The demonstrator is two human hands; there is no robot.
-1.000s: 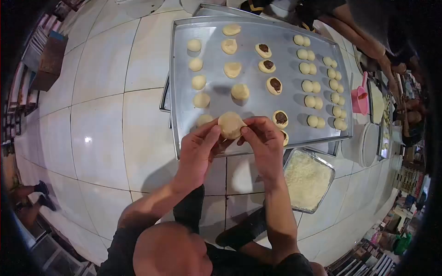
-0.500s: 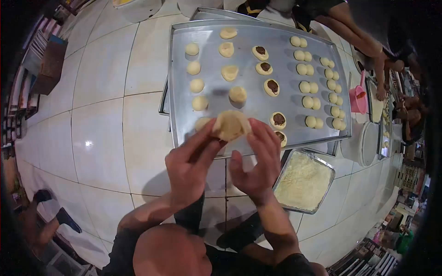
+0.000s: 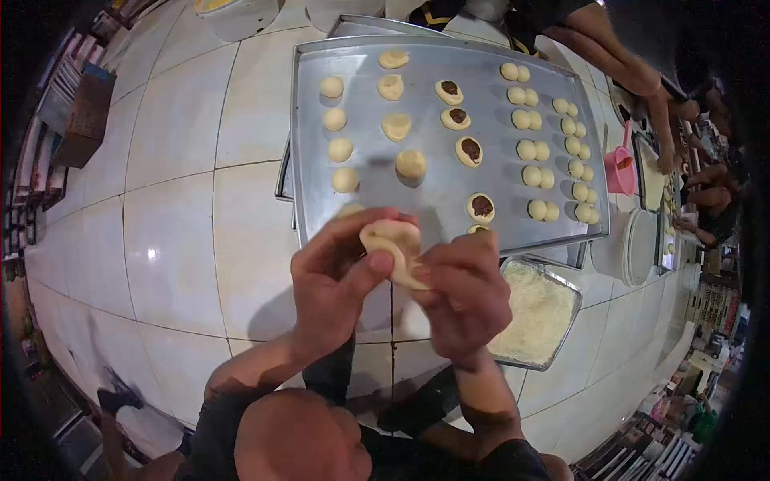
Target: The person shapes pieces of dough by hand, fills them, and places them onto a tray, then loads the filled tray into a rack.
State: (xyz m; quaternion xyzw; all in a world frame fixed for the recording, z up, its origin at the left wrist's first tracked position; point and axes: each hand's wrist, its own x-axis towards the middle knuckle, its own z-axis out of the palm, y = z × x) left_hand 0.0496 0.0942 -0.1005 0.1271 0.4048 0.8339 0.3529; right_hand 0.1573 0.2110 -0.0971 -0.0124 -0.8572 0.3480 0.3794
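Between my two hands is a piece of dough [image 3: 393,240], held up over the near edge of a large metal tray [image 3: 433,200]. My left hand [image 3: 333,268] grips it from the left, thumb on its front. The fingers of my right hand [image 3: 465,293] pinch its lower right edge, which is drawn out. On the tray sit single dough balls [image 3: 340,150] at the left and flattened dough pieces [image 3: 395,127] beside them. Dough rounds topped with dark brown filling [image 3: 469,151] lie in the middle, and paired dough balls [image 3: 531,176] fill the right side.
A smaller tray of pale crumbs [image 3: 536,317] lies on the tiled floor [image 3: 168,264] at the near right. Right of the big tray are a pink container [image 3: 620,171] and a white lidded bucket [image 3: 638,248]. Another person's arm [image 3: 613,56] reaches in at upper right.
The dough has come down slightly and turned in my hands. My right hand has closed its fingers on the dough's lower edge, stretching it. A person's feet at lower left have shifted.
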